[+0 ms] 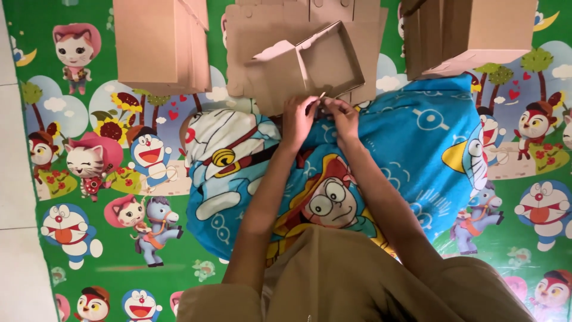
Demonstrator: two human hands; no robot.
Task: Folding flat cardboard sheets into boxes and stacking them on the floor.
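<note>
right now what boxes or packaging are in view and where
half-folded box: plain brown cardboard tray, top centre, both hands at its near edge.
flat cardboard stack: brown, top left on the mat.
second cardboard stack: brown, top right.
no labels, signs or screens.

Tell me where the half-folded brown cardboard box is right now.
In the head view, the half-folded brown cardboard box sits at top centre, just beyond both hands, on flat cardboard sheets, at the far edge of the blue cartoon-print pillow.
</note>
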